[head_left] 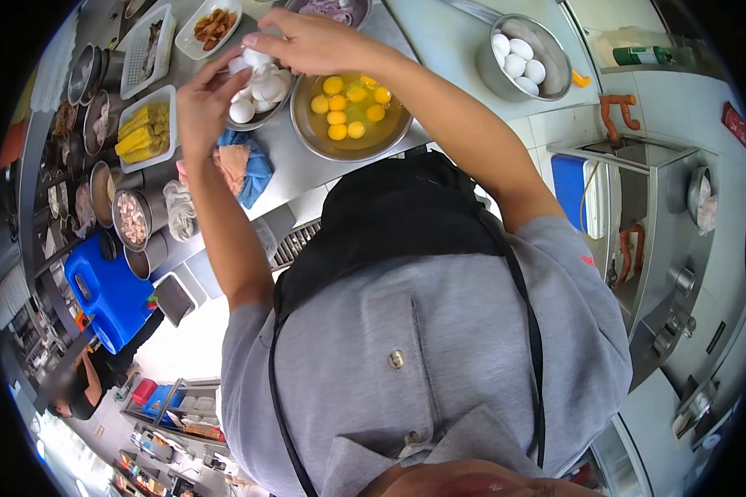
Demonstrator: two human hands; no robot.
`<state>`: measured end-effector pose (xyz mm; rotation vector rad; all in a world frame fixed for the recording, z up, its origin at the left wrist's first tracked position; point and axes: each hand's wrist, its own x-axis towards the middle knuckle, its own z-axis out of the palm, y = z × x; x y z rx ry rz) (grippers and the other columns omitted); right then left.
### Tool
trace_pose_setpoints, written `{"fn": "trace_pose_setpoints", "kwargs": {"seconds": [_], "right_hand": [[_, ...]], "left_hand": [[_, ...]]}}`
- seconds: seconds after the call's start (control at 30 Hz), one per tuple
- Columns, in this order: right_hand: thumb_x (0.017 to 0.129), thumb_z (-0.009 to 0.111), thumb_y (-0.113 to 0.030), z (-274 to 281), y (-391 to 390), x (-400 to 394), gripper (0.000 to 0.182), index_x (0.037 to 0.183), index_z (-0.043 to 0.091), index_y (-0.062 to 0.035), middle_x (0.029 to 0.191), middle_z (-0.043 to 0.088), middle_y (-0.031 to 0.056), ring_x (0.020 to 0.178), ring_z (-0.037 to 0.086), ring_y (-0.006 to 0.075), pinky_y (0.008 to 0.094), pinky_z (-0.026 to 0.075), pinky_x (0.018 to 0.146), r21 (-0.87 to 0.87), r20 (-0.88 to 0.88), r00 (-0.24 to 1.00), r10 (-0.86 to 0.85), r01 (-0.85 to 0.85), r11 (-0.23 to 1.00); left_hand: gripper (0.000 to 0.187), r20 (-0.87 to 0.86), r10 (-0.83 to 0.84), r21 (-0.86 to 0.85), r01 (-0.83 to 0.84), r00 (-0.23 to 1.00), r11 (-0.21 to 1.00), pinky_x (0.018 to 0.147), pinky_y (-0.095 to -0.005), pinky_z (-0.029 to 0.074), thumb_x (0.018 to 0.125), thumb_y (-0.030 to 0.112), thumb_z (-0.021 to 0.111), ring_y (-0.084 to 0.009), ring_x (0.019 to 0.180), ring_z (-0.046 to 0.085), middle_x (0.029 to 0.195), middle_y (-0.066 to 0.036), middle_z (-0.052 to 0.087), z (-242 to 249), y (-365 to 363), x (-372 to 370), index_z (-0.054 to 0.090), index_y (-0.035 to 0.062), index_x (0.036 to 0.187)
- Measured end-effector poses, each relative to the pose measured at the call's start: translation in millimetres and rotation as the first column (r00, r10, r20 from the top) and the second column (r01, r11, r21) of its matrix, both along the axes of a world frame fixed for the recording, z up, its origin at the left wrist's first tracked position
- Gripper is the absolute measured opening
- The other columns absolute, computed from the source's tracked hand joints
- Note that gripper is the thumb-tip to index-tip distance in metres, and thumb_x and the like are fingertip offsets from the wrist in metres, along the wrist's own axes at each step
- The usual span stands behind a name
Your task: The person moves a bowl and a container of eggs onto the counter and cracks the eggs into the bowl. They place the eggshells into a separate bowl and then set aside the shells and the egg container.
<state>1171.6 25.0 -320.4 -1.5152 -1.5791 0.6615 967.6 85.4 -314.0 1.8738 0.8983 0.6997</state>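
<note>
My left hand (203, 103) is at the left rim of a bowl heaped with white eggshells (268, 85), its fingers bent round a white shell piece. From the right, my right hand (311, 43) reaches over the same bowl, thumb and fingers closed on a white shell close to the left fingertips. Exactly where one shell ends and the heap begins is hard to see. Beside the shells, nearer my body, a metal bowl (307, 142) holds several yellow yolks in clear egg white. A metal pot (506, 85) with several whole white eggs stands further right.
A blue cloth (258, 170) lies below the shell bowl. At left are a white basket of yellow food (145, 132), a tray of brown pieces (214, 29), a pot of diced food (131, 217) and a blue jug (112, 286). A person (83, 385) is at lower left.
</note>
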Motion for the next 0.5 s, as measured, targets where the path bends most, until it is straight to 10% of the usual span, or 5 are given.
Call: {"fn": "trace_pose_setpoints", "kwargs": {"seconds": [0.1, 0.2, 0.33, 0.43, 0.5], "right_hand": [[0.086, 0.066, -0.040, 24.8, -18.0, 55.7, 0.048, 0.120, 0.062, -0.0062, 0.100, 0.069, 0.0226, 0.098, 0.066, 0.0377, 0.0450, 0.051, 0.084, -0.049, 0.178, 0.983, 0.035, -0.026, 0.998], [0.085, 0.058, -0.012, 62.7, -103.1, 117.5, 0.017, 0.097, 0.062, -0.0011, 0.088, 0.065, 0.0229, 0.085, 0.066, 0.0379, 0.0444, 0.050, 0.073, 0.095, 0.227, 0.897, -0.379, 0.367, 0.925], [0.082, 0.057, -0.010, 21.8, -176.7, 228.9, 0.018, 0.098, 0.063, -0.0032, 0.080, 0.065, 0.0216, 0.074, 0.064, 0.0363, 0.0385, 0.050, 0.067, 0.092, 0.597, 0.643, -0.480, 0.539, 0.837], [0.086, 0.066, -0.032, -17.6, -195.3, 266.5, 0.033, 0.107, 0.063, -0.0073, 0.081, 0.069, 0.0193, 0.080, 0.067, 0.0385, 0.0439, 0.052, 0.073, -0.105, 0.740, 0.572, -0.355, 0.619, 0.779], [0.081, 0.068, -0.020, -15.0, -186.2, 245.7, 0.034, 0.113, 0.062, -0.0100, 0.088, 0.070, 0.0190, 0.085, 0.066, 0.0388, 0.0444, 0.052, 0.077, -0.224, 0.701, 0.649, -0.295, 0.594, 0.773]], "left_hand": [[0.041, -0.221, 0.049, 0.183, -0.008, 0.974, 0.983, 0.081, -0.0311, 0.050, 0.082, 0.016, 0.076, -0.0225, 0.096, 0.065, 0.111, -0.015, 0.069, -5.4, 9.7, -17.9, 0.067, 0.0026, 0.120], [0.043, -0.332, 0.114, 0.311, -0.005, 0.936, 0.950, 0.085, -0.0327, 0.048, 0.083, 0.020, 0.075, -0.0247, 0.100, 0.064, 0.114, -0.016, 0.068, -13.5, 11.1, -38.6, 0.066, 0.0043, 0.122], [0.046, -0.322, 0.353, 0.428, -0.198, 0.878, 0.882, 0.081, -0.0343, 0.050, 0.083, 0.022, 0.076, -0.0242, 0.095, 0.065, 0.107, -0.015, 0.068, -24.5, -16.9, -71.4, 0.065, 0.0038, 0.123], [0.047, -0.285, 0.593, 0.419, -0.458, 0.753, 0.784, 0.075, -0.0364, 0.052, 0.078, 0.020, 0.079, -0.0277, 0.086, 0.065, 0.092, -0.013, 0.065, -39.9, -52.4, -87.5, 0.065, 0.0025, 0.119], [0.045, -0.380, 0.621, 0.437, -0.459, 0.686, 0.774, 0.076, -0.0399, 0.051, 0.077, 0.017, 0.079, -0.0307, 0.086, 0.063, 0.091, -0.015, 0.063, -74.4, -57.0, -112.5, 0.064, 0.0029, 0.116]]}}
